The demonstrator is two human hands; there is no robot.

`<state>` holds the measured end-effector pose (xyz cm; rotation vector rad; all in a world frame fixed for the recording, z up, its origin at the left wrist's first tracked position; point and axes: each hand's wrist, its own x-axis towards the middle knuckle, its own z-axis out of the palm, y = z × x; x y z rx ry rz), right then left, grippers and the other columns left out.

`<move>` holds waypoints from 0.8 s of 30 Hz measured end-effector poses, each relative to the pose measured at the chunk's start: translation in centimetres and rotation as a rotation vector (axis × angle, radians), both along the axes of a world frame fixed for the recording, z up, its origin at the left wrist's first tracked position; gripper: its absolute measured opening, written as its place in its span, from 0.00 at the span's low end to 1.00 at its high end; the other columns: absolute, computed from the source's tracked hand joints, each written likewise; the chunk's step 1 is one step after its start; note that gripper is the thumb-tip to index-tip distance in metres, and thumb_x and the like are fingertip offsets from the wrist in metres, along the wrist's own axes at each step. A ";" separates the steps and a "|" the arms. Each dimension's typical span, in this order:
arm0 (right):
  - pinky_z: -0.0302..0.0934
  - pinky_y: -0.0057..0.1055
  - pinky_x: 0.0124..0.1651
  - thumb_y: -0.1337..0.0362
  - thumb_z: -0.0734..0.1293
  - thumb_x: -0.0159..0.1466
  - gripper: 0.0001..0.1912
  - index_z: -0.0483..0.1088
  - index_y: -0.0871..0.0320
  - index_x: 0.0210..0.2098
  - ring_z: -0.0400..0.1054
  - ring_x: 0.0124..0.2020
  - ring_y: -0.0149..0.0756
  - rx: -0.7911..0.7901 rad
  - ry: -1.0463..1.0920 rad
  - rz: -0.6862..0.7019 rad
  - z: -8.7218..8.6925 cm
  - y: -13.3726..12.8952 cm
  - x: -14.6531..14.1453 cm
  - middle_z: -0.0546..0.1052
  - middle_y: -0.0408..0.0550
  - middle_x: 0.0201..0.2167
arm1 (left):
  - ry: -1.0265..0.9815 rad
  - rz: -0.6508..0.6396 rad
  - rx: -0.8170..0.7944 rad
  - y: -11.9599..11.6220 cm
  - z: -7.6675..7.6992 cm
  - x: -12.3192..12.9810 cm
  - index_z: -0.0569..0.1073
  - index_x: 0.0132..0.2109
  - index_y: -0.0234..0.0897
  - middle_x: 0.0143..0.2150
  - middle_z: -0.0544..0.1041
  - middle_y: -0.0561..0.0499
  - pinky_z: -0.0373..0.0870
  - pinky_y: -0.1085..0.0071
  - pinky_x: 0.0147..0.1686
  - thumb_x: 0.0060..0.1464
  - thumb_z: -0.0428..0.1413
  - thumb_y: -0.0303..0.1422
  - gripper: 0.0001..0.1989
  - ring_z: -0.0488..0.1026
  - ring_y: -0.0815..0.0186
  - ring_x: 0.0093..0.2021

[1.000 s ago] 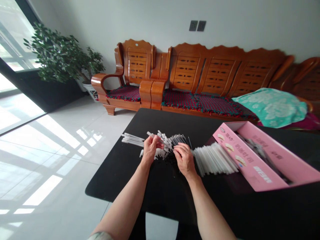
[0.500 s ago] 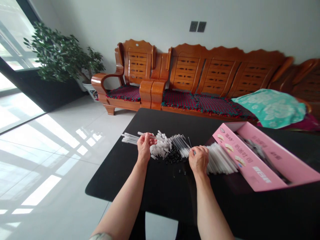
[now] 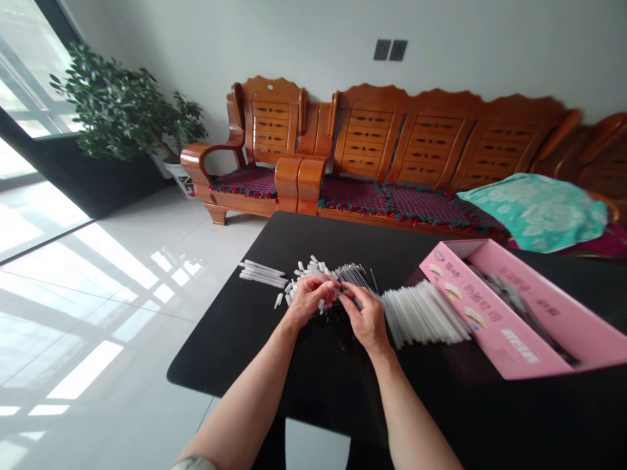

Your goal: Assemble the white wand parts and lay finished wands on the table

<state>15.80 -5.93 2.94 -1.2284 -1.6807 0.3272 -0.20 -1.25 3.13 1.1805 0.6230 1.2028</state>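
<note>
My left hand and my right hand meet above the middle of the black table. The left hand's fingers are pinched together on something small that I cannot make out. Between my right hand's fingers is a thin dark piece, like a pen refill. White caps lie in a pile behind and beside my hands, partly hidden by them. Dark-tipped refills fan out behind the right hand. To the right is a row of translucent white tubes. Several white pens lie at the left.
A pink open box stands on the table's right side with dark and clear items inside. Beyond the table is a wooden sofa with a teal cloth. A potted plant stands at the back left.
My left hand has moved right, away from the white pens, and my right hand has moved left from the tubes. They have come together, and more of the tubes shows.
</note>
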 end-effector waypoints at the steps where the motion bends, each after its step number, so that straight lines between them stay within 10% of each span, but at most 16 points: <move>1: 0.67 0.35 0.43 0.59 0.64 0.67 0.12 0.76 0.56 0.45 0.74 0.38 0.40 -0.037 0.022 0.012 0.1 -0.1 -0.1 0.79 0.50 0.36 | -0.007 0.012 -0.011 0.1 0.1 -0.1 0.81 0.38 0.32 0.28 0.76 0.47 0.68 0.73 0.22 0.50 0.64 0.45 0.18 0.69 0.69 0.23; 7: 0.63 0.27 0.28 0.55 0.67 0.64 0.12 0.75 0.57 0.35 0.71 0.25 0.33 -0.342 0.269 0.147 0.6 -0.5 -0.3 0.78 0.45 0.24 | -0.160 0.128 -0.084 1.1 -0.4 -1.2 0.79 0.42 0.33 0.26 0.72 0.52 0.65 0.77 0.23 0.52 0.63 0.45 0.19 0.67 0.73 0.23; 15: 0.38 0.22 0.13 0.47 0.62 0.66 0.22 0.72 0.62 0.42 0.51 0.10 0.22 -0.746 0.679 0.483 0.8 -0.7 -0.4 0.72 0.41 0.18 | -0.096 -0.030 -0.087 0.3 -0.1 -0.9 0.79 0.42 0.33 0.29 0.75 0.48 0.68 0.74 0.25 0.52 0.63 0.45 0.19 0.69 0.70 0.24; 24: 0.42 0.24 0.19 0.48 0.61 0.67 0.20 0.73 0.59 0.35 0.45 0.17 0.25 -0.589 0.459 0.351 0.3 -0.4 -0.5 0.56 0.35 0.16 | -0.080 0.119 -0.091 0.9 -1.1 -0.7 0.80 0.36 0.33 0.25 0.75 0.51 0.68 0.75 0.22 0.51 0.64 0.42 0.14 0.69 0.71 0.22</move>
